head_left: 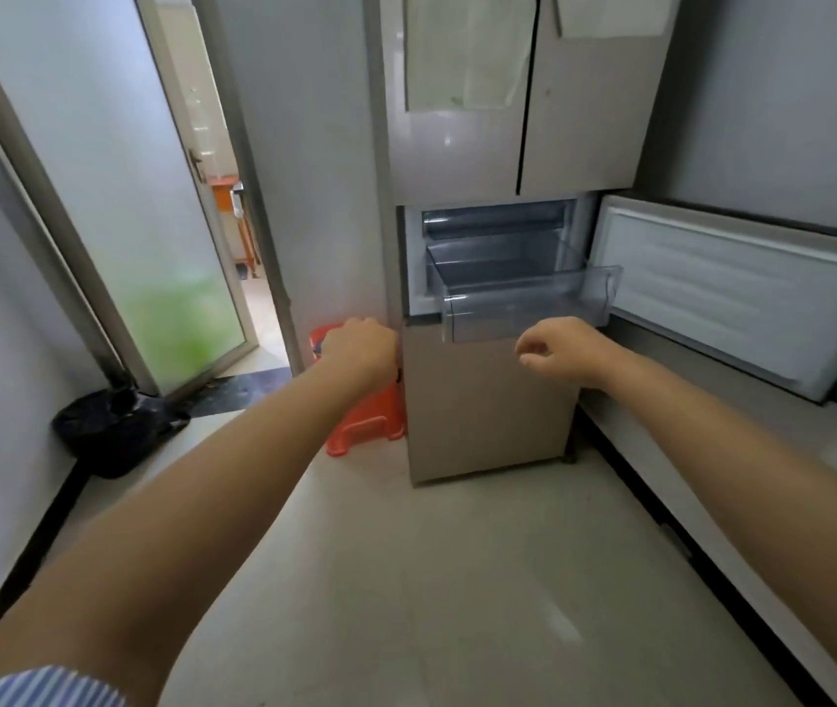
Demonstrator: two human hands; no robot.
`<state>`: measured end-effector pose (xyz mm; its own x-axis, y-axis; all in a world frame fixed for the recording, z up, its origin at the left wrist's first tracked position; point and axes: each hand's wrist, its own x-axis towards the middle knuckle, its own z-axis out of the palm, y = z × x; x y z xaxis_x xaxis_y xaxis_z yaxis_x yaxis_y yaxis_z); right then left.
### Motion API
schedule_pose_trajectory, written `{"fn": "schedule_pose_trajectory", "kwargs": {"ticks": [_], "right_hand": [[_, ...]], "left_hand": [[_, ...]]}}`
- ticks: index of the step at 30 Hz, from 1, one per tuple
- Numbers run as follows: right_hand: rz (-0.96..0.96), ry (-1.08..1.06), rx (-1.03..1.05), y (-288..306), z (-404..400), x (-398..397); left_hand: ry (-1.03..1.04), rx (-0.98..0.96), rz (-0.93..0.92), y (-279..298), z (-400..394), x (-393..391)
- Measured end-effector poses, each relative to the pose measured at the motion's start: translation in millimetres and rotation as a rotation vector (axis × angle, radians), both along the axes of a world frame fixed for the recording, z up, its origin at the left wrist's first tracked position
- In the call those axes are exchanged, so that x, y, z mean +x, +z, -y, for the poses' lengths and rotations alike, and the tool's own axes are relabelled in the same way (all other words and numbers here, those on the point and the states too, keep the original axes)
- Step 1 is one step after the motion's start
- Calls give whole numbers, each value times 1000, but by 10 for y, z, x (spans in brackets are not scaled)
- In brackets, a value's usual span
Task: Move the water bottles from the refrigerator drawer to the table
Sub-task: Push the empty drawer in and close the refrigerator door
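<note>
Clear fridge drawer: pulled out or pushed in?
Pulled out. The clear drawer juts past the refrigerator front, beside the swung-open compartment door. No bottles visible inside.

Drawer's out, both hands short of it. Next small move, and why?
Probably push the clear drawer back in with the right hand. It is pulled out, no bottles show in it, and that hand hangs loosely curled, holding nothing, just below its front. The left hand sits at the lower door's left edge; whether it grips anything is hidden.

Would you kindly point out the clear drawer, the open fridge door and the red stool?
drawer (523,311): head view, front wall.
fridge door (743,293): head view, white inner lining.
stool (373,421): head view, side below the left hand.
</note>
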<state>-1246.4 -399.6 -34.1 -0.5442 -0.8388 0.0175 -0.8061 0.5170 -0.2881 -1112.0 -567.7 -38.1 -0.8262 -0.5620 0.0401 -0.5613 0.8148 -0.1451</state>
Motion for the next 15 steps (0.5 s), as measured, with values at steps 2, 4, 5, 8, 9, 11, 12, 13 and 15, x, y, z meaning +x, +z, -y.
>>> {"fn": "schedule_pose_trajectory", "kwargs": {"ticks": [2,4,5,8,9,11,12,13,15], "right_hand": [[21,-37,-2,-77,-39,-331],[39,-65,9,-179,-2,-638],[48,-77,20,-230,44,-789],[77,-106,25,-359,279,-1235],[84,-118,16,-394,379,-1383],[108,-155,-9,-460,602,-1684],[127,-180,-27,-495,726,-1843],[152,-210,-49,-528,849,-2000],[218,-283,-108,-603,1101,-2315]], "left_hand": [[-19,7,4,-84,44,-347],[-58,-27,26,-182,131,-678],[-72,-34,31,-231,182,-834],[-93,-23,44,-368,397,-1324],[-91,-9,49,-401,488,-1489],[-79,38,49,-480,711,-1826],[-76,76,45,-515,839,-2001],[-76,118,45,-547,973,-2174],[-72,223,55,-622,1256,-2522]]}}
